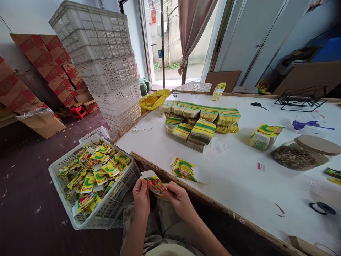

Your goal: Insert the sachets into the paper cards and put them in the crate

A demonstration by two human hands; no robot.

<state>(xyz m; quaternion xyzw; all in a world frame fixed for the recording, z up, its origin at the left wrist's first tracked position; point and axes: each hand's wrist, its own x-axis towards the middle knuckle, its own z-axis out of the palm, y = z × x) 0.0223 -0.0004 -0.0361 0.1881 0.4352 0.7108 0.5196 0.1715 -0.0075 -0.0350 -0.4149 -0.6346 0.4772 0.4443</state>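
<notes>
A small printed carton [153,184], red, green and yellow with a pale flap at its upper end, is held over the lap beside the table edge. My left hand [141,195] pinches its left end, near the flap. On its right end, the fingers of my right hand [178,198] are closed. Just beyond, a small pile of flat yellow-green cartons [183,168] lies on the white table [234,185]. Left of my hands, a white crate [60,193] holds many similar cartons in a loose heap. Stacks of striped yellow-green cartons [204,131] stand farther back on the table.
A bundle of cartons [266,137], a lidded jar [295,156], black scissors [257,104], a wire rack [301,101] and black tape [323,208] are on the table's right side. A yellow bag [154,99] lies at its back left corner. Tall stacked crates [106,64] stand behind.
</notes>
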